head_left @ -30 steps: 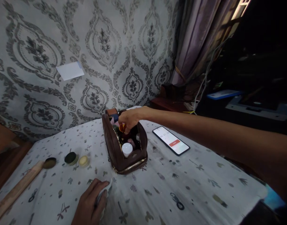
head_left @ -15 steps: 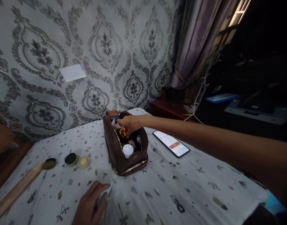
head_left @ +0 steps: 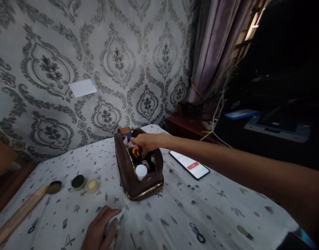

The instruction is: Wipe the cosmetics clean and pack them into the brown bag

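Brown bag [head_left: 125,172], one: open, on the desk [head_left: 175,217]. Right hand [head_left: 147,142]: inside it, fingers part-curled beside one amber item [head_left: 135,151]; grip cannot be told. Left hand [head_left: 99,227]: fingers closed on one white cloth [head_left: 116,217]. Hazard: rummaging could topple one white jar [head_left: 141,171]. Phone [head_left: 200,171], one; dark round containers [head_left: 78,182], two; yellow pot [head_left: 92,185], one.

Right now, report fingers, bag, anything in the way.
Right fingers in open bag; left fingers holding something white. Bag upright, unzipped. Right forearm partly hides phone.

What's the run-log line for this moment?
right hand: in open brown bag, grip unclear | left hand: holding white cloth or tissue | phone: lit
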`<action>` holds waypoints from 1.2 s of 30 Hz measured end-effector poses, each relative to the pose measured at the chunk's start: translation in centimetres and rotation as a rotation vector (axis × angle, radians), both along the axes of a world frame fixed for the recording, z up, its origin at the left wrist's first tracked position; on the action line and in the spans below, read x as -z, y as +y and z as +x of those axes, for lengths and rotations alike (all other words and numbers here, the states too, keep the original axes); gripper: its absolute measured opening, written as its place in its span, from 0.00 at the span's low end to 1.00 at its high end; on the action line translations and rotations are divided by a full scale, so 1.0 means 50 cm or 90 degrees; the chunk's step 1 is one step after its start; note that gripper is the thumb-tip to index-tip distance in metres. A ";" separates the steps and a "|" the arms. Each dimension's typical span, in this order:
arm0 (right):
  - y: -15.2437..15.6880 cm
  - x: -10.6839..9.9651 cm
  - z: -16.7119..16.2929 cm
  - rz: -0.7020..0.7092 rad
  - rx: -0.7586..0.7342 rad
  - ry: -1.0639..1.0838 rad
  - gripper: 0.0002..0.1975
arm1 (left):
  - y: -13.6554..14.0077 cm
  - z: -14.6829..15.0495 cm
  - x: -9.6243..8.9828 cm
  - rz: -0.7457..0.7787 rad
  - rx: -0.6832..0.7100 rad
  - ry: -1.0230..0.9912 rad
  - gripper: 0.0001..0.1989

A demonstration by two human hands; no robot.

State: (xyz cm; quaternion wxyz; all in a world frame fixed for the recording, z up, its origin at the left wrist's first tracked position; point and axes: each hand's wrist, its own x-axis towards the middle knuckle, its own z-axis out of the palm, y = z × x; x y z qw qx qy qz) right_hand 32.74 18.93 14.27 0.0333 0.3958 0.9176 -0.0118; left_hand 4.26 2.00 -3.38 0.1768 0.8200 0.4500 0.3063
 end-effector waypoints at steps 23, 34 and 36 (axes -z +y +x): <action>-0.304 0.169 -0.013 0.049 -0.028 0.687 0.09 | 0.005 -0.005 -0.057 -0.034 -0.161 -0.139 0.14; -0.290 0.259 -0.180 -0.266 -0.033 0.498 0.10 | 0.063 -0.131 -0.071 0.116 -0.372 -0.054 0.15; -0.285 0.272 -0.207 -0.321 -0.021 0.544 0.08 | 0.084 -0.164 -0.071 0.121 -0.404 -0.029 0.16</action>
